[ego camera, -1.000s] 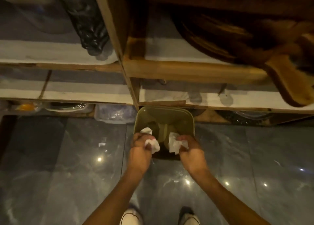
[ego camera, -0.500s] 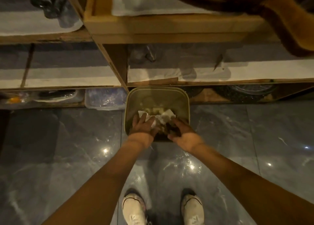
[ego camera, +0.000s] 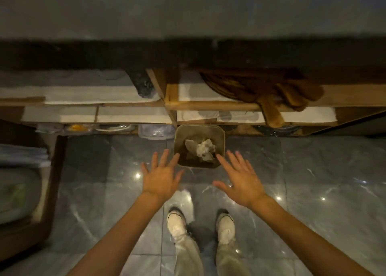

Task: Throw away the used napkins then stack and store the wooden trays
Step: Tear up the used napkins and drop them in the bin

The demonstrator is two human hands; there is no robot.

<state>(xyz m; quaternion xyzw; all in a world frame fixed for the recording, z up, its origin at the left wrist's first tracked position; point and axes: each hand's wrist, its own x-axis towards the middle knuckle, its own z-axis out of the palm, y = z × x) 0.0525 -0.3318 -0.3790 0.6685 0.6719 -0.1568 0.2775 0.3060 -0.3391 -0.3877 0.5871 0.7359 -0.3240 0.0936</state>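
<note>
Your left hand (ego camera: 159, 180) and right hand (ego camera: 243, 184) hover palms down with fingers spread, holding nothing, just in front of the bin (ego camera: 198, 126), one to each side of its near rim. The crumpled napkins (ego camera: 203, 149) lie inside the bin on darker rubbish, so the throwing-away looks done and the trays come next. No tray waiting to be stacked is plainly in view. A pile of wooden boards (ego camera: 292, 92) with handles rests on the shelf (ego camera: 208, 105) behind the bin and to its right, and I cannot tell whether those are the trays. Mind that pile: its handles jut past the shelf edge, so an arm or a tray slid in carelessly could catch them and drag the lot down. The napkins are light and loose, so a foot knocking the bin could spill them onto the floor (ego camera: 313, 171) in front of it, which is glossy and dimly lit, so turn away with care
</note>
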